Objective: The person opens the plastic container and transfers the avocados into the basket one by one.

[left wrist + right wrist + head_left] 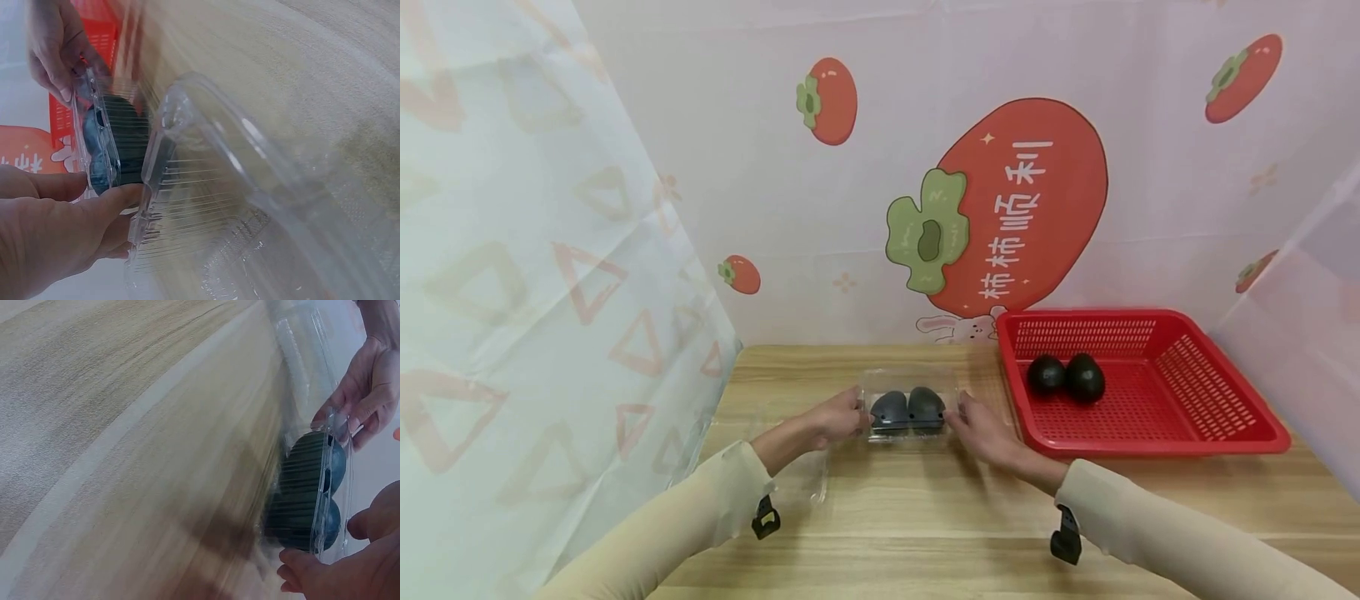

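A clear plastic clamshell box (908,433) with two dark avocados (927,407) side by side in it is held between both hands over the wooden table. My left hand (838,418) pinches the box's left end, its thumb and fingers on either side of the rim in the left wrist view. At the opposite end my right hand (985,432) grips the box edge; in the right wrist view, thumb and fingers (300,565) straddle its near end. The ribbed wall (294,506) shows in front of the avocados. Whether the lid is latched I cannot tell.
To the right stands a red perforated basket (1180,417) with two more dark avocados (1086,379) at its left side. Other clear plastic packaging (231,212) lies left of the box, by the left forearm. A printed cloth (760,167) hangs behind and along the sides.
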Demonstrator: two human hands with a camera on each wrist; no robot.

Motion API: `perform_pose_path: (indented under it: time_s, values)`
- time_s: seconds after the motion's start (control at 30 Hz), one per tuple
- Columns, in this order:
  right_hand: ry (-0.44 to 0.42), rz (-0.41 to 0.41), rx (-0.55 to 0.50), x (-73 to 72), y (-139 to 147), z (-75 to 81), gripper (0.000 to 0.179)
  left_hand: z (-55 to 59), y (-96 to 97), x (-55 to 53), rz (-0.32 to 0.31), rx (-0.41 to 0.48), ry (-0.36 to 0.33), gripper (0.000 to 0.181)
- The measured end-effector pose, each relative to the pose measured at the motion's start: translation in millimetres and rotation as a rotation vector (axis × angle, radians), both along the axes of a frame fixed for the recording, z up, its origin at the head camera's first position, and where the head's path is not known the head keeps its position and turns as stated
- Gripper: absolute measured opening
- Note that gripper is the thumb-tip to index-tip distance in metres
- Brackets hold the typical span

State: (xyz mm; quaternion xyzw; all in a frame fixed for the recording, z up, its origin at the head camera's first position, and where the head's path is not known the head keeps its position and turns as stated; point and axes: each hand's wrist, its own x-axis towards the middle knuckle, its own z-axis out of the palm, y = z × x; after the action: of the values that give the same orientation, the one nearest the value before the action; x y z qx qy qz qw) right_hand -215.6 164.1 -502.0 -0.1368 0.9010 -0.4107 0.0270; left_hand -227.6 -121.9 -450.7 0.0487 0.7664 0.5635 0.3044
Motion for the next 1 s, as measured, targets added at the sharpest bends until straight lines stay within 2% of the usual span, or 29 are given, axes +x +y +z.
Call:
perform_pose_path:
  time_s: [0.03,0.07,0.17,0.2,0.23,0.33,0.4,0.5,0.6,0.77,0.93,1.0]
  values:
    - [-0.001,-0.001,-0.001,3.1,-0.4,4.4,0.036,-0.5,-0.4,0.2,0.0,0.004,0.002,0.079]
    - [-0.025,-0.004,-0.002,8.7,-2.8,15.0,0.043,-0.9,-0.9,0.4,-0.004,0.009,0.004,0.078]
    - [-0.067,0.0,-0.033,10.7,-0.4,14.9,0.066,-1.9,-2.0,0.9,-0.01,0.025,0.019,0.08]
    - [-0.085,-0.003,-0.04,10.7,0.3,15.1,0.067,-2.0,-2.0,0.8,-0.012,0.03,0.032,0.081]
    - [-0.134,-0.036,-0.028,17.9,-4.5,29.1,0.065,-1.7,-2.0,0.7,-0.015,0.037,0.046,0.082]
    - [-0.173,-0.053,-0.046,18.9,-2.9,30.4,0.064,1.0,-0.5,0.4,-0.017,0.026,0.087,0.088]
    - [-0.171,-0.059,-0.044,20.6,-1.6,29.7,0.063,3.8,1.1,0.1,-0.018,-0.017,0.128,0.089]
    - [-0.167,-0.08,-0.027,23.9,-0.5,26.2,0.06,8.1,3.7,-0.7,-0.028,-0.134,0.25,0.086]
    - [-0.226,-0.1,-0.096,26.5,-0.7,21.6,0.057,11.1,5.3,-1.2,-0.047,-0.247,0.418,0.078]
    - [-0.371,-0.135,-0.335,31.0,-0.2,16.3,0.052,16.3,10.2,0.1,-0.108,-0.397,0.666,0.062]
    - [-0.483,-0.13,-0.562,34.0,5.3,13.6,0.049,25.3,23.7,5.3,-0.222,-0.536,0.925,0.048]
    - [-0.511,-0.124,-0.621,34.0,8.7,11.5,0.05,28.4,30.4,7.5,-0.265,-0.576,1.013,0.042]
